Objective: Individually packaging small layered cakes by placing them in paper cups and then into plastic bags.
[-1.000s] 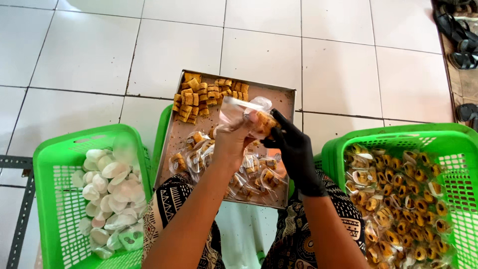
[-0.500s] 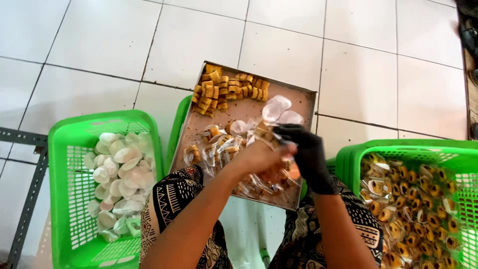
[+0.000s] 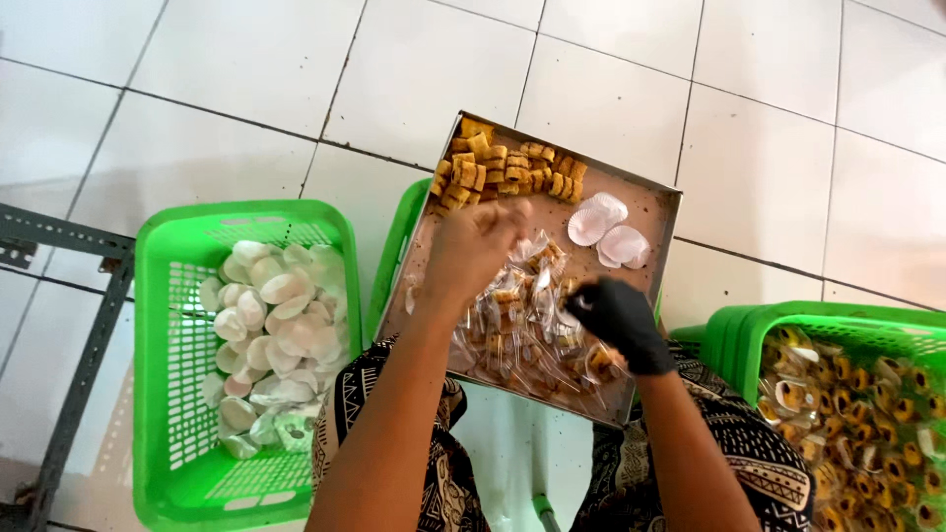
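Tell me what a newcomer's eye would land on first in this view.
First, the metal tray in the middle, with golden pastry pieces stacked at its far end and clear-wrapped ones heaped nearer. Above it work the bare left hand and the black-gloved right hand. Bright green baskets flank it: the left basket holds pale empty wrappers, the right basket holds packed pastries.

Three green baskets [image 3: 168, 325]; one metal tray [image 3: 662, 232]; three empty clear shells [image 3: 611, 232]; two hands [image 3: 473, 251].
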